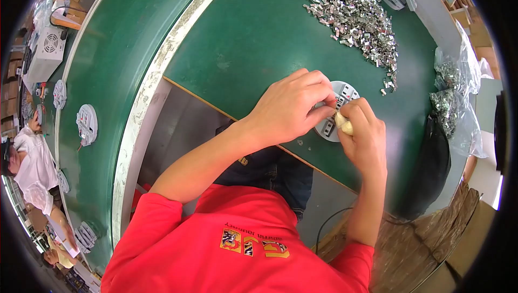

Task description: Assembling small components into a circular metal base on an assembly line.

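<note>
In the head view, the round white part is at the near portion of the green table, between the two hands. Its slotted face is turned up. The outline reads as a disc, so no clear long axis is found in the rim; the raised rows with dark openings slope from the lower left to the upper right, away from the person's body. Whether it rests flat or is lifted slightly cannot be determined.

The left hand reaches over the disc's left side, thumb and index finger drawn narrowly together; any small item between them is hidden. The right hand is curled at the disc's right side, its thumb and forefinger close together around a pale yellow item; whether this is gripped or worn on a digit cannot be told.

The wooden front edge of the table runs obliquely, near the disc on the person's side. A broad stretch of green surface extends beyond the left hand to the curved pale rail of the conveyor. The heap of small metal clips bounds the far side, well apart from the disc. Clear plastic bags and a black object stand to the right.
</note>
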`<state>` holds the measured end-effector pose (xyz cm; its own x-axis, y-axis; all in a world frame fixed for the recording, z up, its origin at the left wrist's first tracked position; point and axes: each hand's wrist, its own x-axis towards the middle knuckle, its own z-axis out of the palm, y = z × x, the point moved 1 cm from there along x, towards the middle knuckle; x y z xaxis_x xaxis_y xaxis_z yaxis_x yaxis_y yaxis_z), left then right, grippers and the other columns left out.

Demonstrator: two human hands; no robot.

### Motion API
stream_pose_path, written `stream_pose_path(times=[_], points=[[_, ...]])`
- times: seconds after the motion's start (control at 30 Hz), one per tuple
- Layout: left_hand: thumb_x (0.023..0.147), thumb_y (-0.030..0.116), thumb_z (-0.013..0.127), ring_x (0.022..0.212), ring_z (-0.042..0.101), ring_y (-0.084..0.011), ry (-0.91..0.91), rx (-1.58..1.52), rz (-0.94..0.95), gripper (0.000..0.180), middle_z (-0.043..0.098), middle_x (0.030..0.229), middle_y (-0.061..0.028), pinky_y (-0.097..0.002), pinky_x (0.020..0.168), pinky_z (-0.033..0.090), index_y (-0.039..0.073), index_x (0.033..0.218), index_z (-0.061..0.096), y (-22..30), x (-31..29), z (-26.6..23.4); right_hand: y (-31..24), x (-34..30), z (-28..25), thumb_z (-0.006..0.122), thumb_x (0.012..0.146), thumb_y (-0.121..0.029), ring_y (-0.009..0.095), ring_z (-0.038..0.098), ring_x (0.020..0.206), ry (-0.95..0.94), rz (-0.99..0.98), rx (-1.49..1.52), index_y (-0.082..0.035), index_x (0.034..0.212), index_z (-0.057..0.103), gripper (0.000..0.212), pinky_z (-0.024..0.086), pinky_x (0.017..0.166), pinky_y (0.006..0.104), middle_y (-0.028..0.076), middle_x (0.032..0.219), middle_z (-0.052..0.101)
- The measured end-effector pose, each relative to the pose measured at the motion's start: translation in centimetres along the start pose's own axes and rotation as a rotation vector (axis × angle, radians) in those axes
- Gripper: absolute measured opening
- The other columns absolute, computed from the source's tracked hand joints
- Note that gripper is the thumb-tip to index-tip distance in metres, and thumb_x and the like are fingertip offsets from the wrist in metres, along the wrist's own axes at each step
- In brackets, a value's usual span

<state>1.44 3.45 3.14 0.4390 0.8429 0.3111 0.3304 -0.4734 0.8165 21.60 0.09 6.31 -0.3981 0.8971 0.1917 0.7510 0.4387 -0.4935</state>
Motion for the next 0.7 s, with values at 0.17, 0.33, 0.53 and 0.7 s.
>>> stream_pose_path(times=[0.17,0.33,0.53,0.7], points=[[0.089,0.012,0.078,0.094,0.063,-0.0283,-0.024,-0.057,0.029,0.013,0.068,0.104,-0.0052,-0.0392,0.081,0.053,0.006,0.096,0.068,-0.6,0.1,-0.1,-0.6,0.6,-0.6,0.073,0.076,0.001,0.035,0.065,0.072,-0.071,-0.078,-0.091,-0.005,0.097,0.06,0.026,0.052,0.06,0.0459,0.01,0.095,0.059],[0.088,0.012,0.079,0.094,0.066,-0.028,-0.018,-0.08,0.023,0.013,0.069,0.103,-0.0058,-0.039,0.082,0.053,0.005,0.094,0.069,-0.5,-0.1,0.2,-0.6,0.9,-1.3,0.072,0.077,0.001,0.034,0.065,0.071,-0.115,-0.109,-0.122,-0.005,0.095,0.061,0.022,0.053,0.059,0.0447,0.01,0.092,0.06],[0.087,0.012,0.079,0.092,0.066,-0.0267,0.024,-0.038,-0.005,0.013,0.069,0.101,-0.0044,-0.0382,0.08,0.054,0.006,0.093,0.069,0.7,0.2,0.4,-0.3,-1.0,-1.6,0.076,0.079,-0.005,0.032,0.066,0.07,-0.015,-0.022,-0.118,-0.005,0.099,0.066,0.022,0.054,0.06,0.042,0.01,0.092,0.063],[0.087,0.011,0.078,0.09,0.066,-0.0263,-0.017,-0.003,-0.059,0.011,0.07,0.099,-0.003,-0.0373,0.079,0.054,0.007,0.092,0.07,1.3,0.3,0.1,-1.0,-2.8,0.0,0.077,0.08,-0.01,0.028,0.067,0.07,0.232,-0.072,-0.16,-0.005,0.11,0.07,0.031,0.056,0.061,0.0382,0.009,0.098,0.065]])
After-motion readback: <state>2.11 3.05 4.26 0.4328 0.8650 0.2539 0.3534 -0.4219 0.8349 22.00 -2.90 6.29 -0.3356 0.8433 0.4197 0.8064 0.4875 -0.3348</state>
